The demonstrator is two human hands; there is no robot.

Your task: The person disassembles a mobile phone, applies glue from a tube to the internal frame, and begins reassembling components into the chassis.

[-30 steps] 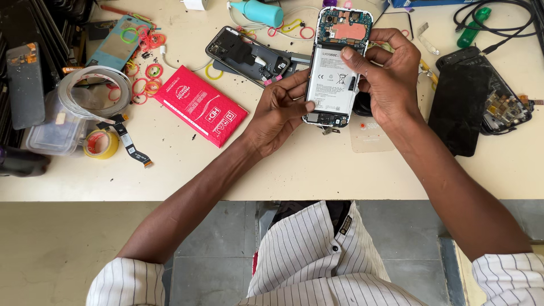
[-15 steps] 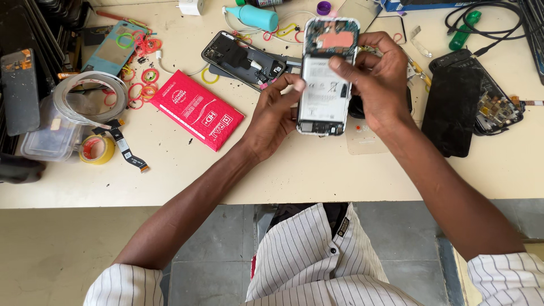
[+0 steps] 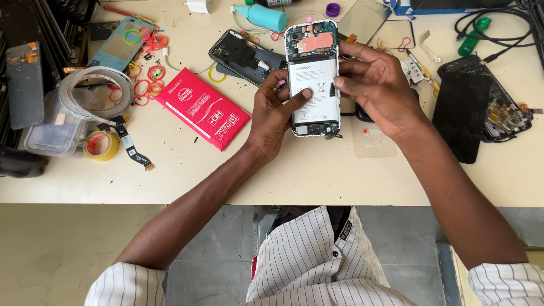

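An opened smartphone (image 3: 313, 62) with its back off shows a white battery and a circuit board at its top end. It is held upright above the cream worktable (image 3: 294, 175). My left hand (image 3: 272, 113) grips its left edge, thumb pressed on the battery. My right hand (image 3: 377, 85) holds the right edge, with fingertips on the battery's right side.
A red packet (image 3: 203, 109) lies left of my hands. Behind it sits a black phone frame (image 3: 243, 54), and two dark opened phones (image 3: 481, 107) lie at right. Rubber bands, tape rolls (image 3: 96, 90), a teal bottle (image 3: 266, 16) and cables crowd the back.
The phone and both hands have stayed together with only a slight shift; my left thumb now lies further across the battery.
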